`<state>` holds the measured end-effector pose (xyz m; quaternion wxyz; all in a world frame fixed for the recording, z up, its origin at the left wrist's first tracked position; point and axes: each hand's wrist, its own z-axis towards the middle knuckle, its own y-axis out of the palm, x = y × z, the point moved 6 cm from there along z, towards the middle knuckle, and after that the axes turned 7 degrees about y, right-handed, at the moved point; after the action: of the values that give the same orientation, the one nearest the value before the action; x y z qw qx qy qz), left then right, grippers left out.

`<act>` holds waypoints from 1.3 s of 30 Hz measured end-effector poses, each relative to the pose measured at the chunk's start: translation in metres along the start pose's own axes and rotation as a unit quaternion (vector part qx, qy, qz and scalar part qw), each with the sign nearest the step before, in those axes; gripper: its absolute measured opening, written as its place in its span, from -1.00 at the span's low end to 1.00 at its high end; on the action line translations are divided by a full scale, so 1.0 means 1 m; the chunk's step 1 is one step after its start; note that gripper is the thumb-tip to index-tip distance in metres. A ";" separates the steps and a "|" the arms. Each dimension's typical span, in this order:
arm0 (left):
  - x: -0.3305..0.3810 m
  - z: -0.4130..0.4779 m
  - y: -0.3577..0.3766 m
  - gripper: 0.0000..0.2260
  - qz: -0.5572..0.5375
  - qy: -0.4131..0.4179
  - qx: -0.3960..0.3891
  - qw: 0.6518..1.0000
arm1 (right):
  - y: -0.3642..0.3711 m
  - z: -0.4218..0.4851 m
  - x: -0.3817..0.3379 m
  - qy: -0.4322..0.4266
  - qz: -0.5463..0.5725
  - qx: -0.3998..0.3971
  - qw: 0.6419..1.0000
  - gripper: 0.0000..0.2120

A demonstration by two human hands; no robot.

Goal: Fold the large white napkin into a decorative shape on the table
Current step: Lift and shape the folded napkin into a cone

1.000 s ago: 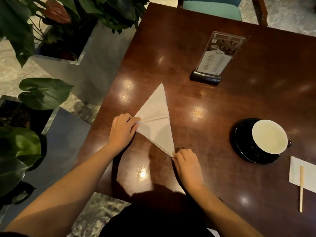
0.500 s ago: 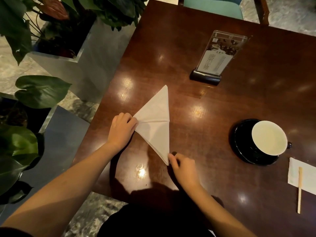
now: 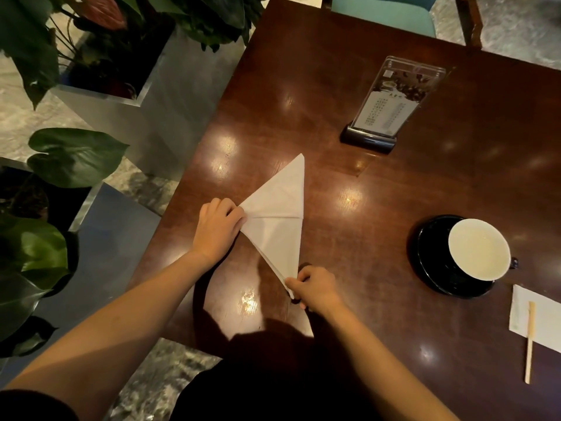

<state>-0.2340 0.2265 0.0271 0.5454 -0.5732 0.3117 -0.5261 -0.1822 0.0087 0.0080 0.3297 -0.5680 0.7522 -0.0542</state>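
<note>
Large white cloth napkin (image 3: 277, 220), centre frame: folded triangular, further folds seemingly left; left hand (image 3: 217, 227) pinching side corner, right hand (image 3: 315, 287) gripping lower tip.

- Dark brown glossy counter (image 3: 394, 192), dotted with bright reflections of overhead lamps.
- Grey-veined marble floor (image 3: 24, 117) to the left and beyond the far edge.
- Metallic square planters (image 3: 158, 95) at the left, full of broad dark green leaves (image 3: 76, 156).
- Teal-cushioned chair (image 3: 382, 12) with a wooden frame, pushed against the far side.
- Dim, warm lighting throughout.
</note>
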 end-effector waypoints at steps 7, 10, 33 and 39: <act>-0.007 0.003 0.002 -0.96 -0.027 0.003 -0.011 1.000 | 0.003 -0.010 0.006 -0.039 0.267 -0.051 0.961 -0.74; -0.007 0.003 0.002 -0.97 -0.043 0.000 -0.012 0.999 | 0.004 -0.014 0.014 -0.063 0.267 -0.010 0.962 -0.75; -0.010 -0.004 0.003 -0.56 -0.068 0.054 -0.009 0.996 | -0.047 -0.060 -0.031 -0.265 0.138 0.127 0.946 -0.83; -0.013 -0.003 0.005 -0.58 -0.084 0.073 0.005 0.994 | -0.098 -0.045 -0.085 -0.260 0.132 0.141 0.946 -0.93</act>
<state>-0.2395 0.2366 0.0187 0.4781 -0.5547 0.2985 -0.6121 -0.1155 0.0371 0.1242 0.5948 -0.4057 0.6931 0.0337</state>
